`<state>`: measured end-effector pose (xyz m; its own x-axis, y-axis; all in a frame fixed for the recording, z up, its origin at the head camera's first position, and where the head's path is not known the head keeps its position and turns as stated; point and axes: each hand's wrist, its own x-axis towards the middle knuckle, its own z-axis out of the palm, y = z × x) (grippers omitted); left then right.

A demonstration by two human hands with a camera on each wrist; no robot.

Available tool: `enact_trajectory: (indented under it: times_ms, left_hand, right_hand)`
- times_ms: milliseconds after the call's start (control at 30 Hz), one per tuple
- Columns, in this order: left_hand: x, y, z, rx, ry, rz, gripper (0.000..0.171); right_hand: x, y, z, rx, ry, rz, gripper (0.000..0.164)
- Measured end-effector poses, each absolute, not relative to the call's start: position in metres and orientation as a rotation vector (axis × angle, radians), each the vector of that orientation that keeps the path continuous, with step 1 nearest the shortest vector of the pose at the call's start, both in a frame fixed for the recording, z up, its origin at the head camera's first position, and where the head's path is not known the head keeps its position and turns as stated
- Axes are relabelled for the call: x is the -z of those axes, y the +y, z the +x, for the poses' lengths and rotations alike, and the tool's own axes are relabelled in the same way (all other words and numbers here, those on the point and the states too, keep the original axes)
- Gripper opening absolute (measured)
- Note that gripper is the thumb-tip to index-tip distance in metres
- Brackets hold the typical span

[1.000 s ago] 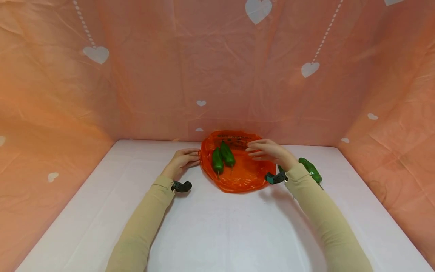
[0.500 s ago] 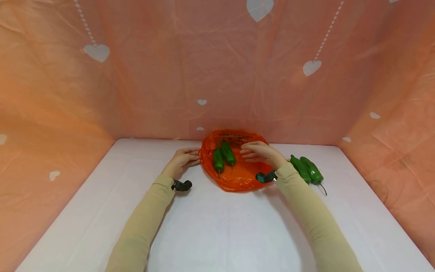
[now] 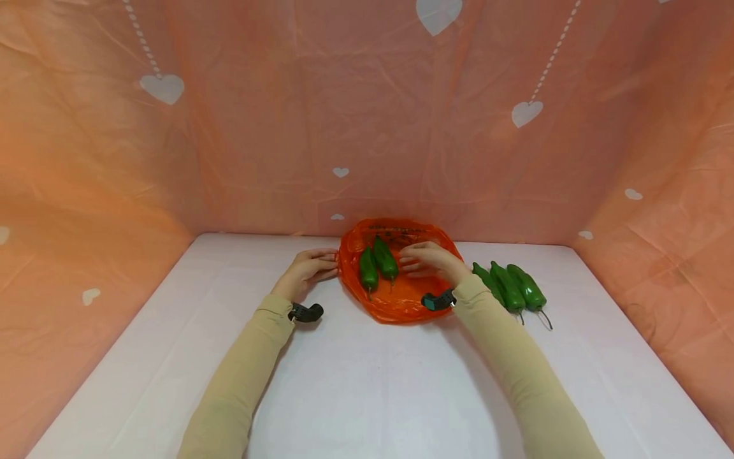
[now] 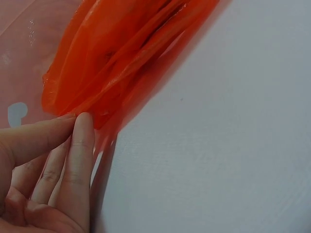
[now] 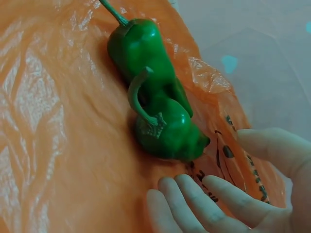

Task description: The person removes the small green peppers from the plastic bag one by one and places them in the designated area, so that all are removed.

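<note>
An orange-red plastic bag (image 3: 395, 312) lies spread with its mouth wide at the back of the table. Two green peppers (image 3: 369, 273) rest side by side in its left half. At the bag's left edge my left hand (image 3: 305, 271) pinches the gathered film between thumb and fingertips, as the left wrist view of the bag (image 4: 131, 53) confirms. Over the bag, just right of the peppers, is my right hand (image 3: 432, 261). Its fingers are spread and hold nothing; in the right wrist view they point at the nearer pepper (image 5: 167, 128), with a small gap between.
Three more green peppers (image 3: 507, 288) lie in a row on the white table (image 3: 378, 389), to the right of the bag. My right forearm partly covers the leftmost one. Pink sheeting (image 3: 367, 115) with white hearts rises behind and at both sides.
My right hand has moved left across the bag, toward the two peppers in it. Its forearm now uncovers more of the peppers on the right. The left hand stays in place.
</note>
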<state>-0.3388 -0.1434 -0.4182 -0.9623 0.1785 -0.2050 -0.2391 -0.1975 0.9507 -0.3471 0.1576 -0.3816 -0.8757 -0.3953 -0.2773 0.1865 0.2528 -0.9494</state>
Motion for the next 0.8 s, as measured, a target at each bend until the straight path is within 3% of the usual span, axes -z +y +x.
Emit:
enact_trajectory:
  times_ms: [800]
  left_hand:
    - [0.411,-0.148,-0.335,-2.227,1.796,-0.15,0.044]
  right_hand:
    - [0.392,0.137,-0.348,1.667,2.114,-0.095,0.043]
